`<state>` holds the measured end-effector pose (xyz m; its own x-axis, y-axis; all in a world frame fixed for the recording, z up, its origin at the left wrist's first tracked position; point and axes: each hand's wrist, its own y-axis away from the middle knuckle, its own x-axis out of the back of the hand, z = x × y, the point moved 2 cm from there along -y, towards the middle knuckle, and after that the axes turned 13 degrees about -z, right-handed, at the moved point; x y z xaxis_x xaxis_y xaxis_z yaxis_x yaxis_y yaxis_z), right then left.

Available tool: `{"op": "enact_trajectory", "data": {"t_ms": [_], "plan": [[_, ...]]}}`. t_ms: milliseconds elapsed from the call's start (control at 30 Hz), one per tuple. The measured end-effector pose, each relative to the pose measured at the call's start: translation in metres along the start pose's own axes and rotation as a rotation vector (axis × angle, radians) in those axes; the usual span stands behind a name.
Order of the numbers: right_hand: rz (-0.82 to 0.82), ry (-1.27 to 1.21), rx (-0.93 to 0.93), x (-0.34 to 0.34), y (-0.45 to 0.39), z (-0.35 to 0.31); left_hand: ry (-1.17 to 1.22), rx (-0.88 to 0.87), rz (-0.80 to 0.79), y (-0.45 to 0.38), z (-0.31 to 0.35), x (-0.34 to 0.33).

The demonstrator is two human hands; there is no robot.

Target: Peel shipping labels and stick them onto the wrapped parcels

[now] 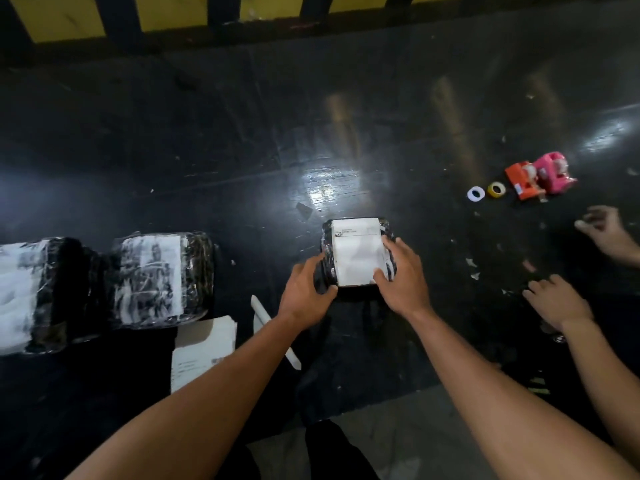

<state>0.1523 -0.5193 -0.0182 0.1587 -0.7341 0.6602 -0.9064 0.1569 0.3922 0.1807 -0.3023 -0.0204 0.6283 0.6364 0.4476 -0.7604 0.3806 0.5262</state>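
I can read nothing here. The white label (358, 252) on the small parcel (356, 292) carries a few dark printed lines near its top edge, too blurred to make out. The sheets (204, 351) show equally unreadable print.

Dim, soft-focused wide-angle view, with overhead light glaring on the glossy black table (332, 188) and edges bending.

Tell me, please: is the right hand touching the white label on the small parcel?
Touching. The head view shows the right hand with its fingers lying on the right edge of the white label, overlapping it with no gap.
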Motion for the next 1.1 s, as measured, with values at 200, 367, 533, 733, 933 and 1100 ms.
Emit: {"op": "enact_trajectory", "data": {"t_ms": [200, 367, 533, 733, 933, 1100], "plan": [[0.047, 0.058, 0.229, -0.028, 0.04, -0.046, -0.026, -0.084, 0.13, 0.082, -0.058, 0.03], [-0.061, 0.064, 0.388, -0.091, 0.08, -0.084, -0.004, -0.02, 0.242, 0.164, -0.124, 0.054], [-0.217, 0.042, 0.408, -0.169, 0.12, -0.108, 0.04, 0.195, 0.351, 0.223, -0.191, 0.07], [-0.433, 0.084, 0.256, -0.235, 0.145, -0.125, 0.079, 0.211, 0.34, 0.222, -0.222, 0.077], [-0.374, 0.041, 0.093, -0.248, 0.141, -0.127, 0.02, 0.196, 0.214, 0.207, -0.228, 0.07], [-0.277, -0.034, 0.044, -0.25, 0.131, -0.126, 0.009, 0.211, 0.197, 0.205, -0.233, 0.072]]}}
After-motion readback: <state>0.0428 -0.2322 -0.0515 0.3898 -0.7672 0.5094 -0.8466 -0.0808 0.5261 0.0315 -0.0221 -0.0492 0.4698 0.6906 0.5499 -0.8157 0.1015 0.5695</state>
